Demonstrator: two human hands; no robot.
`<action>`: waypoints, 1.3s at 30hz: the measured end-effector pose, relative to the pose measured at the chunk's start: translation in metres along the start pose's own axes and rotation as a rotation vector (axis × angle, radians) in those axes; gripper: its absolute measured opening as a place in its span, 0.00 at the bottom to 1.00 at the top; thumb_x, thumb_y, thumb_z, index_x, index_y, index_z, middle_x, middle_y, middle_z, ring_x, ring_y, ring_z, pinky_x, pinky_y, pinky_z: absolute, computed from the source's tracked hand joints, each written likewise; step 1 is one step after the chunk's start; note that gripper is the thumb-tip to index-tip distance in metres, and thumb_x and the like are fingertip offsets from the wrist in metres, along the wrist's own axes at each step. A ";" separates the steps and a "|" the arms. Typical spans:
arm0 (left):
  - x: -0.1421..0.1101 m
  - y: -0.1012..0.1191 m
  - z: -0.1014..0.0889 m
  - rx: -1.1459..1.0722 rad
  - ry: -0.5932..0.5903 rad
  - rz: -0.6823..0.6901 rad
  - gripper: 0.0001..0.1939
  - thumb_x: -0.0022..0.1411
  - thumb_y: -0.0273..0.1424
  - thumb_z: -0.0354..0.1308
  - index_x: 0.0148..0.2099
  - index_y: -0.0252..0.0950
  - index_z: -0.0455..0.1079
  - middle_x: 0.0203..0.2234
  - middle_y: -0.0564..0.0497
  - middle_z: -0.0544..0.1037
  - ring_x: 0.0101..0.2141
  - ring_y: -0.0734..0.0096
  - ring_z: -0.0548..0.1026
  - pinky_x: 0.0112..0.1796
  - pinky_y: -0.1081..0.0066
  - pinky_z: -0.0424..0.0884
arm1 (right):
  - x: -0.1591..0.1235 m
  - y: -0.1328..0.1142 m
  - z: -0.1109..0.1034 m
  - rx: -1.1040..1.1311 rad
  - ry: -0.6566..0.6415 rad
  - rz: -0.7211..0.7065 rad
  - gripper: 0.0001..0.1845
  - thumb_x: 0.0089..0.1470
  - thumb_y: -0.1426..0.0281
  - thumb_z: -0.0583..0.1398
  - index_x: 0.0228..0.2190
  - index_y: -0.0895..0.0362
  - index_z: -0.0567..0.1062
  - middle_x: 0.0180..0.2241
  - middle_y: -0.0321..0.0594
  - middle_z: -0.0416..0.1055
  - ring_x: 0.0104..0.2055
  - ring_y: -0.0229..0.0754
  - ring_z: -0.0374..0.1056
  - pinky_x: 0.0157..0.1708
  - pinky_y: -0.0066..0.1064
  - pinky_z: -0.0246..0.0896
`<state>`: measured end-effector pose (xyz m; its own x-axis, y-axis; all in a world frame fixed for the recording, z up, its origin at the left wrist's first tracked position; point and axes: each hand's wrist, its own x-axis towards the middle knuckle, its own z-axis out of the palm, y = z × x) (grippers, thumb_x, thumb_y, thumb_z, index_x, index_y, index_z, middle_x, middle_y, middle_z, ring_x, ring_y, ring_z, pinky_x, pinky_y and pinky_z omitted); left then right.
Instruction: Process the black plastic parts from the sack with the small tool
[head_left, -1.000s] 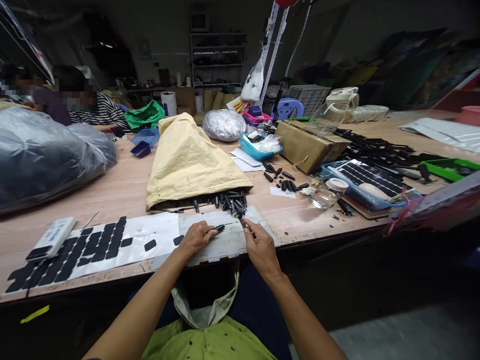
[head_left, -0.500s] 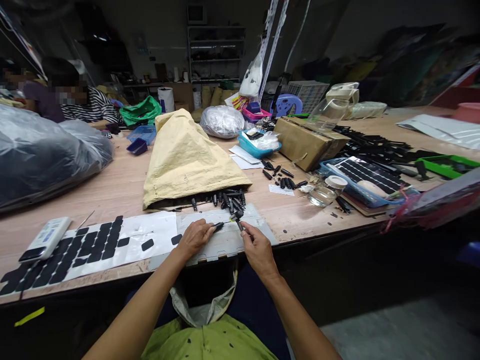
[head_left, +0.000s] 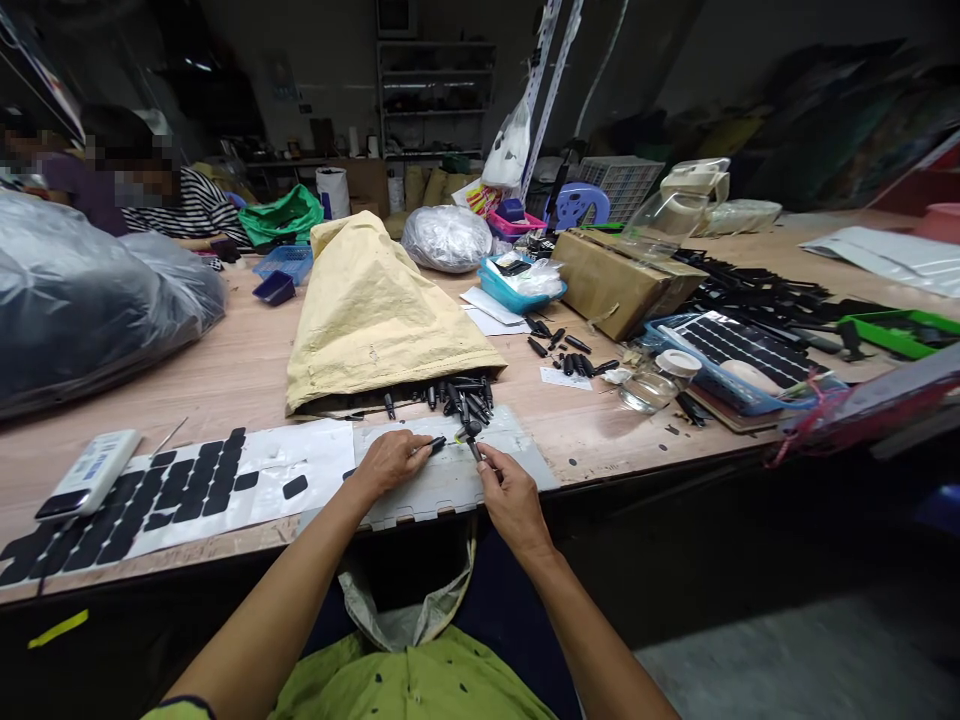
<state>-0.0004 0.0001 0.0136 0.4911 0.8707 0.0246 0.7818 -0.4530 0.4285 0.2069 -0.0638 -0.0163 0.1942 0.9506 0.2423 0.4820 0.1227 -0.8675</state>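
Observation:
My left hand [head_left: 390,463] is closed round a small black pen-like part [head_left: 436,443] whose tip points right. My right hand [head_left: 508,495] pinches another small black part [head_left: 474,448], held close to the left one. Both hands rest over a grey plastic sheet [head_left: 442,485] at the table's front edge. Just behind them a heap of several black parts [head_left: 461,395] spills from the mouth of a yellow woven sack [head_left: 375,315].
A white sheet with several black pads [head_left: 172,495] and a white remote-like device [head_left: 86,472] lie at the left. A big grey plastic bag [head_left: 82,300], a cardboard box [head_left: 615,280], a blue tray with a solar panel [head_left: 739,360] and a glass jar [head_left: 652,385] stand around. A person in stripes [head_left: 180,210] sits far left.
Both hands have edged slightly closer together and a little away from me, bringing the two black parts nearly tip to tip. The camera tilted down a little.

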 end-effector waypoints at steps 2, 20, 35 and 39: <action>0.000 0.001 0.001 0.044 0.023 -0.011 0.18 0.65 0.37 0.52 0.53 0.43 0.75 0.35 0.47 0.77 0.36 0.65 0.74 0.38 0.70 0.65 | 0.000 -0.001 0.001 -0.002 0.004 -0.006 0.20 0.55 0.65 0.54 0.46 0.57 0.78 0.46 0.48 0.76 0.48 0.47 0.71 0.49 0.42 0.68; 0.004 0.002 0.007 -0.105 0.004 -0.074 0.14 0.60 0.34 0.56 0.47 0.43 0.78 0.29 0.52 0.68 0.33 0.69 0.69 0.35 0.72 0.64 | 0.001 -0.036 0.010 -0.053 0.014 -0.178 0.20 0.60 0.68 0.51 0.50 0.54 0.75 0.44 0.47 0.75 0.47 0.45 0.70 0.49 0.38 0.67; 0.007 0.004 0.014 -0.273 0.069 -0.231 0.15 0.58 0.38 0.60 0.46 0.45 0.80 0.31 0.52 0.72 0.34 0.69 0.71 0.36 0.72 0.65 | -0.008 -0.020 0.013 -0.219 -0.095 -0.111 0.21 0.58 0.72 0.50 0.48 0.56 0.76 0.38 0.45 0.74 0.42 0.45 0.70 0.46 0.38 0.66; 0.005 0.002 0.020 -0.301 0.100 -0.204 0.14 0.58 0.36 0.60 0.46 0.43 0.80 0.31 0.52 0.72 0.35 0.69 0.71 0.38 0.71 0.65 | -0.004 -0.025 0.012 -0.174 -0.047 -0.125 0.20 0.58 0.71 0.51 0.47 0.55 0.77 0.39 0.46 0.75 0.43 0.45 0.71 0.47 0.37 0.66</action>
<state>0.0113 -0.0007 -0.0032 0.2855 0.9583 -0.0065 0.7043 -0.2052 0.6796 0.1839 -0.0673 -0.0004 0.0857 0.9436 0.3198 0.6408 0.1936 -0.7429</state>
